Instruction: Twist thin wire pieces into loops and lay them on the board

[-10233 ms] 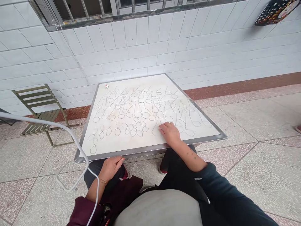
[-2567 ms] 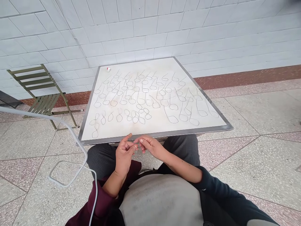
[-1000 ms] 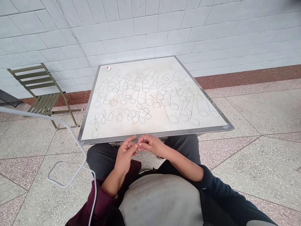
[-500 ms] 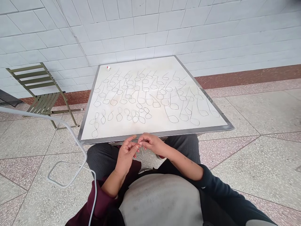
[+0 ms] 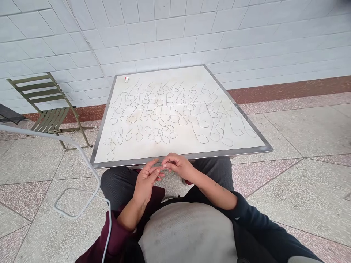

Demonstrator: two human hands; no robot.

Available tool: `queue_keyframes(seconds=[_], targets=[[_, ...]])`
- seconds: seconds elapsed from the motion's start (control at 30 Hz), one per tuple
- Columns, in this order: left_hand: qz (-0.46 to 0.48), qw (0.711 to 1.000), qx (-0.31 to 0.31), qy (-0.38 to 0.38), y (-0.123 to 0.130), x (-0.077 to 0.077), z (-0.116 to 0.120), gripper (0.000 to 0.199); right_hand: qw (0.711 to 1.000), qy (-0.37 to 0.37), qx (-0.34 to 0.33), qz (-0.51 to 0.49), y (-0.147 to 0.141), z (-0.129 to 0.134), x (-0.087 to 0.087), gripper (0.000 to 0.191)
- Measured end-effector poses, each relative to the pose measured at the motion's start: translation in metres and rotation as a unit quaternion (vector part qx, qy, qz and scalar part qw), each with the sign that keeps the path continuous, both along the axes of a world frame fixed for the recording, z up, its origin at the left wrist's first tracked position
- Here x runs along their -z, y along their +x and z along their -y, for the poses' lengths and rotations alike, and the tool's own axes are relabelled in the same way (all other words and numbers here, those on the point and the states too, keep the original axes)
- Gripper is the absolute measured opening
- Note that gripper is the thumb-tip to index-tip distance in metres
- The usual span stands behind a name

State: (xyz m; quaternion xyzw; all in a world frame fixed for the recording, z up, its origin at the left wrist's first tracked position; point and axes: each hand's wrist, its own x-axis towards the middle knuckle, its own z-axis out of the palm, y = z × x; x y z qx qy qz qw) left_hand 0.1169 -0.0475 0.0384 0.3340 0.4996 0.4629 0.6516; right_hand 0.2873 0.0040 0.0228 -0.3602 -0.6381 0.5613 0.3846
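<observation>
Close together at the near table edge, my two hands work on one thin wire (image 5: 164,174). My left hand (image 5: 146,179) pinches it between thumb and forefinger, the other fingers partly spread. The fingertips of my right hand (image 5: 177,166) are closed on the same wire, just right of the left thumb. Part of the wire hangs in a small curve below the fingers; the rest is hidden by them. On the white table (image 5: 186,146) lie many bent wires: single loops with long tails (image 5: 202,138) and, nearer the left front, figure-eight loops (image 5: 120,137).
A small red-and-white object (image 5: 126,79) sits at the table's far left corner. To the left stands a green folding chair (image 5: 52,118). A pale cable (image 5: 74,142) hangs in the left foreground. The tiled wall (image 5: 170,31) runs behind the table.
My right hand has shifted slightly up and right. The fingertips have drawn a little apart, and the hanging curve of wire looks smaller.
</observation>
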Motion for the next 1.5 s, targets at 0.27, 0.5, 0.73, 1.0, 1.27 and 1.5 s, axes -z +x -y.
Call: queue_keyframes(seconds=[0.27, 0.5, 0.73, 1.0, 1.27, 1.5], targets=[[-0.134, 0.989, 0.016, 0.067, -0.002, 0.005, 0.0, 0.049, 0.992, 0.104, -0.014, 0.076, 0.002, -0.003, 0.0, 0.012], [-0.161, 0.984, 0.021, 0.068, 0.0, -0.003, 0.0, 0.049, 0.985, 0.125, -0.019, 0.114, 0.001, -0.001, 0.001, 0.005], [-0.163, 0.985, 0.007, 0.061, -0.001, 0.0, 0.002, 0.05, 0.996, 0.057, -0.004, 0.076, -0.002, 0.001, 0.001, 0.011], [0.063, 0.998, 0.022, -0.008, 0.004, 0.001, 0.002, 0.058, 0.998, -0.049, 0.028, -0.005, -0.002, 0.001, 0.005, 0.016], [0.101, 0.994, 0.01, -0.025, 0.007, -0.002, 0.003, 0.052, 0.992, -0.108, 0.02, -0.063, 0.0, 0.001, 0.006, 0.019], [0.043, 0.999, 0.011, 0.018, 0.008, 0.0, 0.003, 0.053, 0.946, -0.226, 0.062, -0.224, -0.012, 0.01, 0.01, 0.025]])
